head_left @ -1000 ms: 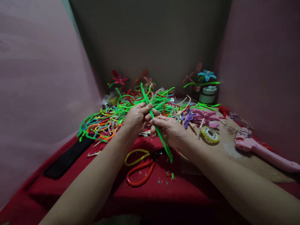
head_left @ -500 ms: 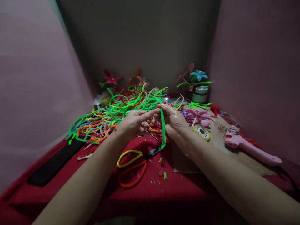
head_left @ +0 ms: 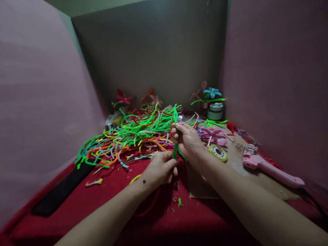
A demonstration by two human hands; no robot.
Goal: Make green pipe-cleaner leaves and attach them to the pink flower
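A green pipe cleaner piece [head_left: 175, 115] stands roughly upright between my hands, its upper end looped above my fingers. Partway up, my right hand [head_left: 189, 139] pinches it between thumb and fingers. Lower down, my left hand [head_left: 162, 168] is closed on its bottom end. Beneath my left hand and wrist lie scissors, mostly hidden; a bit of the yellow handle [head_left: 135, 178] shows. Just beyond my hands is a heap of pipe cleaners [head_left: 146, 124], mostly green, with orange, red and purple ones.
Right of my hands, a pink pipe cleaner flower [head_left: 212, 134] and a yellow tape roll [head_left: 218, 152] sit by cardboard [head_left: 233, 171]. A pink glue gun [head_left: 273, 170] lies farther right. At left is a black strip [head_left: 63, 189]. Several finished flowers [head_left: 124, 99] stand behind.
My left hand has moved down and toward me, from beside my right fingertips to the pipe cleaner's lower end, and now covers the scissors. The view has tilted upward slightly.
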